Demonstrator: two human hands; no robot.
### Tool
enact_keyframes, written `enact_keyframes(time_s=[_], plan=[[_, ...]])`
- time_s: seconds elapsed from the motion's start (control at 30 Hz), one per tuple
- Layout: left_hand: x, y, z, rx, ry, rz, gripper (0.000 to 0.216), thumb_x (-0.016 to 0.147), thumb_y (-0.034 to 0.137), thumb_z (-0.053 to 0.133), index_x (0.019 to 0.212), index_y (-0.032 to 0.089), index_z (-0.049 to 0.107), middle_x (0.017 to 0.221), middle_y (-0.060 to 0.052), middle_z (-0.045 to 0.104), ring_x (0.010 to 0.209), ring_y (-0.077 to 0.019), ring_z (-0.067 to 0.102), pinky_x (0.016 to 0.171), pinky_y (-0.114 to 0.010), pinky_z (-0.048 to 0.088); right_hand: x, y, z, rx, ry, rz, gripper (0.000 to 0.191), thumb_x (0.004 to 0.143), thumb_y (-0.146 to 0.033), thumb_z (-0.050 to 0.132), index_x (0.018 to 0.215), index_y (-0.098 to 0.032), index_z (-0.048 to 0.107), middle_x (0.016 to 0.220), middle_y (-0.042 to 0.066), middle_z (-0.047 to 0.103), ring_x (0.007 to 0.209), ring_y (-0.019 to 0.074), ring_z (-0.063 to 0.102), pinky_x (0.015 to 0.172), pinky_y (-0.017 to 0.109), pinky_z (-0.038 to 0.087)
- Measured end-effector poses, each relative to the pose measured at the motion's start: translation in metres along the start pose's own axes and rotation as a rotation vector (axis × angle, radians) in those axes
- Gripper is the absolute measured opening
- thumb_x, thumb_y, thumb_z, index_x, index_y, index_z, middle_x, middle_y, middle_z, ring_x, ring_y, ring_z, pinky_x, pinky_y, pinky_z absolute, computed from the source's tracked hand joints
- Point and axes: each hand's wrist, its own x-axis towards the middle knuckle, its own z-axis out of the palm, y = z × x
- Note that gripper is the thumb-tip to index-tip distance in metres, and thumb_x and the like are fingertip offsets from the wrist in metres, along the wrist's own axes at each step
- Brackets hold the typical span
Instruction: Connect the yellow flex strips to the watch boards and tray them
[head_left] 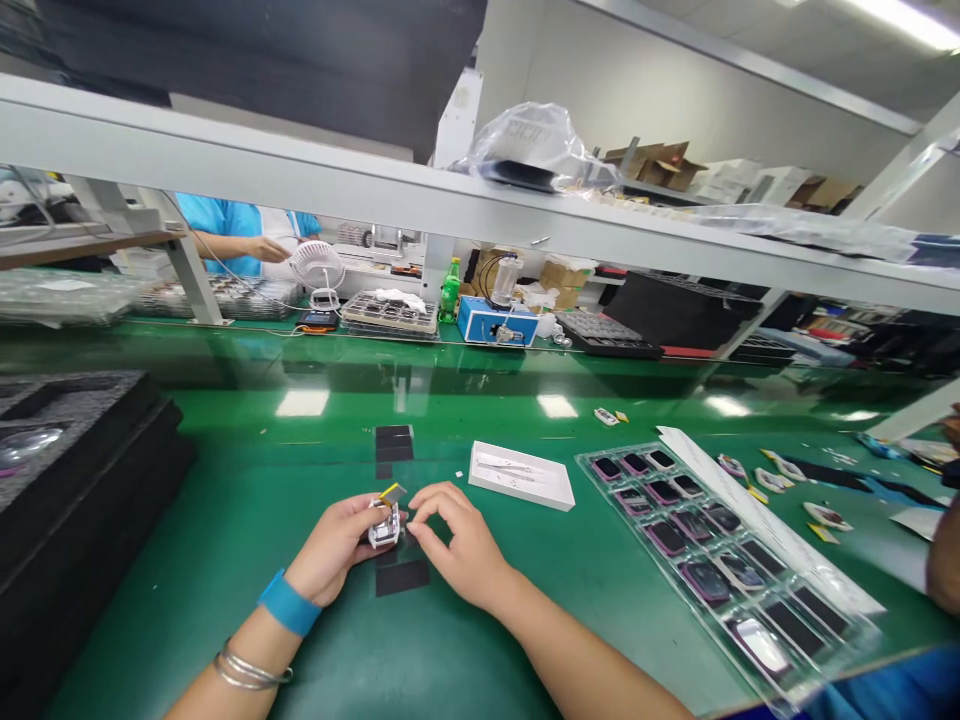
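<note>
My left hand point(334, 545) wears a blue wristband and is closed around a small white electronic housing point(384, 534), shaped like a watch case. A grey and yellow flap point(394, 493) sticks up from its top. At the housing's right side, my right hand point(465, 550) has thumb and forefinger brought together; anything between the fingertips is too small to make out. Black rectangular pieces point(403, 577) lie on the green table beneath and beyond my hands. Just right of them sits a shallow white box point(555, 488) with tweezers point(510, 468) and tiny bits inside.
On the right, a clear plastic tray point(651, 548) holds several dark-screened watch cases. More small white housings point(829, 516) lie beyond it. Black foam blocks point(82, 560) stand at left. Behind are a fan point(318, 266), a green bottle point(450, 292) and a co-worker's hand point(268, 250).
</note>
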Motion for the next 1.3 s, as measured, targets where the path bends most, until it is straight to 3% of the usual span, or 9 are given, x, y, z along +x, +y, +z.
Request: enact_keyframes(time_s=[0.17, 0.3, 0.5, 0.7, 0.87, 1.0, 1.07, 1.17, 1.3], plan=[[-0.003, -0.003, 0.007, 0.053, -0.017, -0.025, 0.031, 0.061, 0.028, 0.074, 0.088, 0.015, 0.069, 0.073, -0.005, 0.067, 0.066, -0.0148, 0.060, 0.063, -0.028, 0.052, -0.001, 0.009, 0.007, 0.279, 0.051, 0.271, 0.008, 0.071, -0.016, 0.064, 0.067, -0.017, 0.057, 0.075, 0.002, 0.067, 0.071, 0.0150, 0.062, 0.071, 0.028, 0.047], [-0.003, -0.005, 0.009, 0.082, -0.026, -0.023, 0.033, 0.060, 0.030, 0.074, 0.090, 0.016, 0.070, 0.072, -0.004, 0.066, 0.065, -0.0142, 0.059, 0.062, -0.027, 0.053, -0.001, 0.008, 0.011, 0.340, 0.041, 0.348, 0.009, 0.067, -0.018, 0.067, 0.066, -0.017, 0.058, 0.071, 0.001, 0.066, 0.067, 0.0133, 0.060, 0.066, 0.025, 0.048], [-0.004, -0.007, 0.009, 0.108, -0.052, -0.016, 0.034, 0.063, 0.030, 0.072, 0.093, 0.016, 0.070, 0.075, -0.005, 0.067, 0.065, -0.0129, 0.058, 0.061, -0.024, 0.052, 0.000, 0.005, 0.011, 0.427, 0.018, 0.316, 0.014, 0.068, -0.015, 0.064, 0.074, -0.017, 0.052, 0.073, -0.001, 0.064, 0.068, 0.0119, 0.059, 0.067, 0.025, 0.048], [-0.003, -0.007, 0.011, 0.114, -0.054, -0.017, 0.034, 0.062, 0.030, 0.073, 0.092, 0.016, 0.070, 0.074, -0.005, 0.068, 0.063, -0.0125, 0.058, 0.059, -0.023, 0.051, 0.000, 0.003, 0.010, 0.350, -0.011, 0.296, 0.012, 0.070, -0.015, 0.062, 0.074, -0.018, 0.052, 0.074, -0.001, 0.064, 0.067, 0.0119, 0.060, 0.067, 0.025, 0.048], [-0.002, -0.008, 0.011, 0.096, -0.053, -0.008, 0.031, 0.061, 0.032, 0.074, 0.087, 0.016, 0.071, 0.072, -0.004, 0.067, 0.062, -0.0117, 0.057, 0.060, -0.023, 0.051, -0.001, 0.002, 0.013, 0.135, 0.015, 0.228, 0.012, 0.070, -0.010, 0.062, 0.071, -0.020, 0.054, 0.071, -0.002, 0.062, 0.070, 0.0128, 0.058, 0.075, 0.028, 0.046], [-0.002, -0.010, 0.009, 0.090, -0.052, -0.001, 0.030, 0.062, 0.033, 0.074, 0.086, 0.015, 0.070, 0.070, -0.003, 0.065, 0.064, -0.0117, 0.057, 0.062, -0.023, 0.052, -0.003, 0.003, 0.016, -0.091, -0.008, 0.031, 0.015, 0.073, -0.008, 0.062, 0.076, -0.021, 0.056, 0.070, -0.003, 0.062, 0.072, 0.0136, 0.057, 0.092, 0.037, 0.036], [-0.002, -0.011, 0.008, 0.079, -0.049, 0.006, 0.031, 0.062, 0.033, 0.073, 0.087, 0.016, 0.070, 0.073, -0.004, 0.065, 0.064, -0.0116, 0.057, 0.062, -0.023, 0.052, -0.004, 0.001, 0.015, -0.208, -0.002, -0.042, 0.016, 0.075, -0.009, 0.061, 0.084, -0.021, 0.057, 0.079, 0.000, 0.063, 0.080, 0.0159, 0.056, 0.095, 0.041, 0.031], [-0.003, -0.009, 0.009, 0.085, -0.055, 0.004, 0.029, 0.063, 0.031, 0.073, 0.088, 0.016, 0.069, 0.078, -0.005, 0.066, 0.065, -0.0118, 0.058, 0.061, -0.023, 0.052, -0.004, -0.001, 0.012, -0.244, 0.080, 0.026, 0.027, 0.071, -0.016, 0.068, 0.095, -0.022, 0.057, 0.097, 0.006, 0.057, 0.096, 0.0216, 0.050, 0.092, 0.041, 0.034], [-0.004, -0.008, 0.012, 0.121, -0.069, -0.006, 0.030, 0.065, 0.032, 0.072, 0.091, 0.015, 0.068, 0.075, -0.005, 0.067, 0.069, -0.0142, 0.061, 0.058, -0.021, 0.051, 0.000, 0.007, 0.008, 0.046, 0.092, 0.268, 0.034, 0.070, -0.022, 0.070, 0.101, -0.020, 0.056, 0.102, 0.005, 0.056, 0.095, 0.0186, 0.052, 0.086, 0.033, 0.042]])
